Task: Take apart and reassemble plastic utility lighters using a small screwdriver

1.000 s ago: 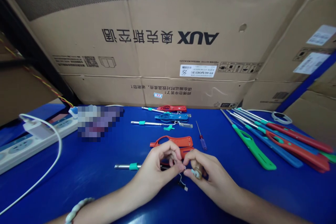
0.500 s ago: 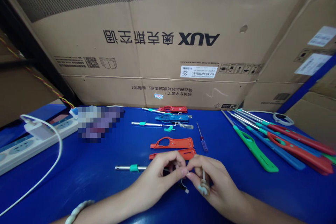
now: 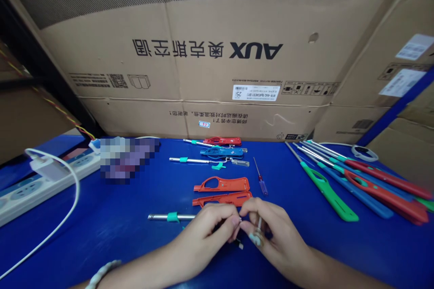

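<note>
Near the orange shell (image 3: 233, 184), the left hand (image 3: 212, 228) and right hand (image 3: 276, 228) pinch a white bit (image 3: 240, 220) that one slip could drop.

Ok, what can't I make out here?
Head view:
Tiny white piece between left hand and right hand: mostly covered by them, too small to identify.
Near metal lighter tube: right end hidden behind left hand.
Brownish object: mostly hidden inside right hand.
Purplish item: pixelated out.
</note>
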The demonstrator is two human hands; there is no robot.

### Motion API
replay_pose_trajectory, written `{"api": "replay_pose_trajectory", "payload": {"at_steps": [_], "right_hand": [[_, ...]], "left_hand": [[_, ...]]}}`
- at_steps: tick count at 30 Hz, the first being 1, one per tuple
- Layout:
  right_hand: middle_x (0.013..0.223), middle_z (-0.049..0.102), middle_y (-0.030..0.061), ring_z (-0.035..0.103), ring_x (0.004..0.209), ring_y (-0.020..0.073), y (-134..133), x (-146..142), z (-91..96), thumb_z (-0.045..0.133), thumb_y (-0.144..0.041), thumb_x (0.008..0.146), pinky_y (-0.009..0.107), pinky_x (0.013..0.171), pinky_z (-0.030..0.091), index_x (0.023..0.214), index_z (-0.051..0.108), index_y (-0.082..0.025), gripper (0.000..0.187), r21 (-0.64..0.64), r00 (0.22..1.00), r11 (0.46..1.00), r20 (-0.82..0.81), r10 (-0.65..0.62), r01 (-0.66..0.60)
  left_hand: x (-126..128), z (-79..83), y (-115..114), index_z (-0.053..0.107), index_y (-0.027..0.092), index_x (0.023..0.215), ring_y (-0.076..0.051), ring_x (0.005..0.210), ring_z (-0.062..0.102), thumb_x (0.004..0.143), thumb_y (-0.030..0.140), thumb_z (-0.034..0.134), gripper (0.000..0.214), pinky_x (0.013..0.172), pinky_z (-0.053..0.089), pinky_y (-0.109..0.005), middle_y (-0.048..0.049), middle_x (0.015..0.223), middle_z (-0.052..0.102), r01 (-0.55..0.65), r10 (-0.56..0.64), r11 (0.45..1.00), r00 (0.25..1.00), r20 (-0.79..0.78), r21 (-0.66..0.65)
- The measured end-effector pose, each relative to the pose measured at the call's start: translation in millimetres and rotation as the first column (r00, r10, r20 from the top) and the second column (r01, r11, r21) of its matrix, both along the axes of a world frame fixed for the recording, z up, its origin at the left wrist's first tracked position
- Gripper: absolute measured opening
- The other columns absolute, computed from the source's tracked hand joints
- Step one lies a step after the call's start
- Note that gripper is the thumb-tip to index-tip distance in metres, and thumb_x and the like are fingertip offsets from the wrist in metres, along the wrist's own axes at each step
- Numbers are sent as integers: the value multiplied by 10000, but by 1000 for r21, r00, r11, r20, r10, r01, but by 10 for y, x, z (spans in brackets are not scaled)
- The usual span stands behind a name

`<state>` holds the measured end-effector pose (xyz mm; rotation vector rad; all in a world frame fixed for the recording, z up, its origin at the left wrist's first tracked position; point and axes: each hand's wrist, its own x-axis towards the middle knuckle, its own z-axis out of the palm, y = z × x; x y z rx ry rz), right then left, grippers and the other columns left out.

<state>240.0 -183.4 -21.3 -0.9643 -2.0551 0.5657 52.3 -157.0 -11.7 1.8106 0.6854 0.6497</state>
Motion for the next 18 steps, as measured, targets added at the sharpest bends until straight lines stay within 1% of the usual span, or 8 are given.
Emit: {"api": "replay_pose_trajectory", "payload": {"at_steps": [3,5,7,9,11,13,16,18], "right_hand": [[788,575,-32,527,653,109,-1,7,64,517,-185,906,209,619,421,944,490,-225,61,-98,999,995,43,-21,25],[876,585,-10,556,761,130,-4,18,104,517,-181,900,230,700,443,980,495,-228,94,-124,996,992,80,-28,38],[947,583,12,563,861,151,-1,29,125,455,-201,942,261,774,446,1007,498,-231,84,-132,995,991,101,-17,30],[962,576,26,561,893,163,10,37,126,390,-221,977,282,799,444,998,502,-229,115,-145,993,989,118,-12,29],[945,570,32,562,872,170,29,40,109,387,-228,980,287,780,446,974,508,-221,122,-155,990,987,140,-13,34],[920,574,29,564,829,165,47,41,81,409,-223,971,277,741,445,956,515,-216,107,-162,988,986,155,-7,32],[840,591,2,556,735,148,58,44,42,446,-217,960,253,670,428,934,528,-218,86,-168,987,986,157,14,13],[803,589,-9,546,706,143,53,47,31,459,-214,955,247,649,418,918,530,-219,80,-164,987,986,157,20,6]], "left_hand": [[-24,20,6,444,171,713,-127,661,411,1001,406,325,391,635,346,-221,12,694,448,-18,18,1000,1000,-3,21],[-42,34,22,430,176,710,-130,662,394,1000,387,324,373,639,339,-223,16,690,433,-35,35,999,999,0,42],[-60,41,45,404,180,688,-130,640,367,994,376,333,370,623,321,-228,25,664,403,-61,62,996,998,-14,70],[-75,42,69,373,183,666,-128,622,340,986,366,345,370,605,300,-233,31,645,368,-79,83,992,996,-38,102],[-84,40,87,346,186,658,-126,616,324,983,348,346,363,597,287,-237,34,641,354,-75,81,989,996,-48,124],[-90,38,97,335,186,662,-127,631,336,980,326,343,347,609,293,-240,30,655,374,-47,54,990,997,-50,132],[-96,30,103,357,182,675,-130,653,358,982,300,338,329,626,302,-245,24,677,406,-13,24,989,997,-79,145],[-100,25,105,365,180,680,-126,644,351,984,290,337,325,611,292,-243,28,673,399,-5,22,988,994,-106,157]]}}
